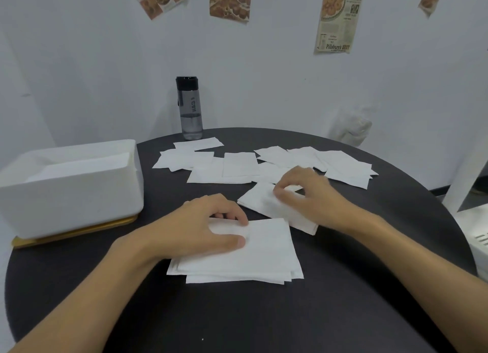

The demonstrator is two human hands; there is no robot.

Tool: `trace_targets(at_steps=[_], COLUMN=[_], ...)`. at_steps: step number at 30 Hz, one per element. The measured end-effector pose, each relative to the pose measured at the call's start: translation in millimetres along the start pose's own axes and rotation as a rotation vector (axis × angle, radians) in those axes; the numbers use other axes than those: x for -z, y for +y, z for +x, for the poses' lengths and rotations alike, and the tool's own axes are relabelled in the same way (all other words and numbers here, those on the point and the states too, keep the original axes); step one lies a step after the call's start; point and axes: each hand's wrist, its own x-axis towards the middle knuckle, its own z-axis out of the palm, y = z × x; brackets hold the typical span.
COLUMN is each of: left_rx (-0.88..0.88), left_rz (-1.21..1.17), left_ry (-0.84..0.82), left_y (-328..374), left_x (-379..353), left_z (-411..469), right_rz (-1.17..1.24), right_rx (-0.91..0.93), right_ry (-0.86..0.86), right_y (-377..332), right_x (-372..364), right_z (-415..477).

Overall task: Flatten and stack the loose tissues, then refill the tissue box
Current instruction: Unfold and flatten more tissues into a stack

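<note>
A stack of flat white tissues lies near the middle of the round black table. My left hand rests on the stack's upper left corner, fingers and thumb pinching its top sheet. Just beyond, a single folded tissue lies at an angle. My right hand pinches that tissue's upper edge with its fingertips. Several loose tissues are spread across the far part of the table. The white tissue box stands open-topped at the left on a wooden base, with tissues inside.
A dark water bottle stands at the table's far edge against the wall. White furniture borders the table on the right. A crumpled white bag sits behind the table. Paper posters hang on the wall.
</note>
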Motion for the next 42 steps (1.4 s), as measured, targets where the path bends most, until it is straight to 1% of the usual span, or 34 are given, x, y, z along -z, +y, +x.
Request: trace_targets(at_steps=[2, 3, 5, 7, 12, 16, 22, 24, 27, 29, 30, 32, 35, 37, 39, 42], left_rx=[0.004, 0.003, 0.007, 0.011, 0.005, 0.009, 0.014, 0.011, 0.01, 0.005, 0.001, 0.005, 0.046, 0.088, 0.109, 0.098], left_rz=[0.019, 0.026, 0.028, 0.034, 0.028, 0.023, 0.013, 0.017, 0.023, 0.018, 0.008, -0.017, -0.066, -0.152, -0.271, -0.45], left_ry=[0.004, 0.01, 0.038, 0.069, 0.076, 0.074, 0.067, 0.07, 0.085, 0.137, 0.188, 0.341, 0.622, 0.761, 0.813, 0.802], left_y=[-0.1, 0.1, -0.2, -1.5, -5.2, -5.7, -4.5, -5.0, -5.7, -5.1, -5.0, -5.5, -2.8, -0.8, -0.5, 0.3], left_x=[-1.0, -1.5, -1.8, -1.9, -3.4, -3.8, -3.8, -4.0, -4.6, -4.4, -4.1, -2.1, 3.2, 8.0, 11.5, 12.7], left_z=[0.2, 0.4, 1.2, 2.0, 4.5, 5.1, 4.3, 4.5, 4.0, 3.9, 4.2, 5.1, 7.1, 8.6, 9.4, 8.1], right_rz=[-0.2, -0.286, -0.381, -0.386, -0.41, -0.423, -0.396, -0.332, -0.137, 0.002, 0.043, 0.134, 0.286, 0.377, 0.471, 0.577], right_rx=[-0.075, -0.127, -0.228, -0.278, -0.286, -0.284, -0.199, -0.133, 0.015, 0.052, 0.068, 0.1, 0.137, 0.159, 0.144, 0.097], right_ry=[0.098, 0.115, 0.078, 0.01, -0.068, -0.043, 0.054, 0.095, 0.237, 0.317, 0.337, 0.331, 0.283, 0.247, 0.201, 0.142], right_y=[24.5, 37.0, 56.7, 65.8, 68.6, 70.7, 67.0, 63.7, 49.7, 33.8, 25.9, 12.1, -6.5, -15.6, -22.8, -28.3], right_x=[6.9, 10.4, 13.1, 9.8, 5.4, 3.5, 5.3, 8.1, 14.7, 19.0, 20.3, 20.8, 20.5, 19.6, 18.0, 15.0], right_z=[16.1, 23.7, 36.5, 43.0, 47.9, 49.9, 45.6, 43.9, 39.1, 34.4, 31.8, 25.8, 15.6, 9.6, 5.7, 3.4])
